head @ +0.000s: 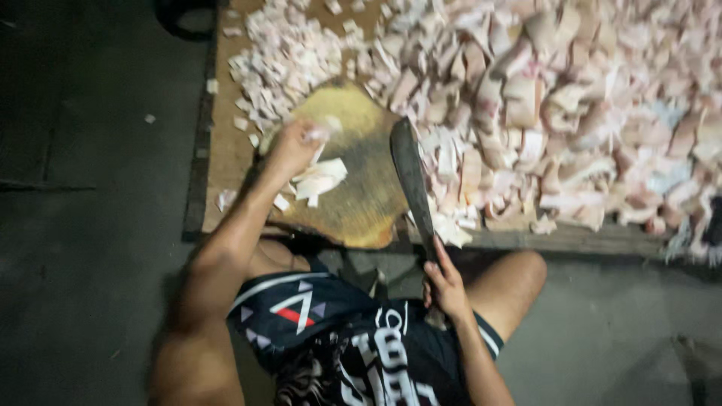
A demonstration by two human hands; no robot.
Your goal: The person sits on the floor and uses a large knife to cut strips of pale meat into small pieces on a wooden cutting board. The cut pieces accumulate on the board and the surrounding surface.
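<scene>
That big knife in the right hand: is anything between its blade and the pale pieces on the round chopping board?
Nothing visible. The knife in the right hand has bare chopping board between it and the pale pieces, which the left hand touches from the far side.

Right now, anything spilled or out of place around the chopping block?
Yes. A few pale cut bits lie on the dark floor, left of the wooden platform. The chopping block overhangs the platform's near edge. The right hand holds the cleaver.
</scene>
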